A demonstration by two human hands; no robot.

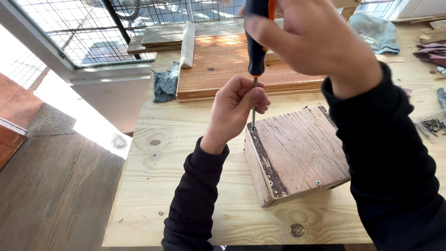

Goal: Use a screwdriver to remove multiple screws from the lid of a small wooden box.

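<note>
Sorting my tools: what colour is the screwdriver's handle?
Black with orange, seen in the head view: screwdriver gripped by the right hand.

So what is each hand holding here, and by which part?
The right hand grips a screwdriver by its black-and-orange handle. The left hand pinches its metal shaft just above the wooden box.

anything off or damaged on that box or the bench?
Yes: the wooden box has a dark, rough, chipped strip along its left top edge, beside the screwdriver tip. Loose screws lie scattered at the workbench right edge. Nothing spilled.
</note>
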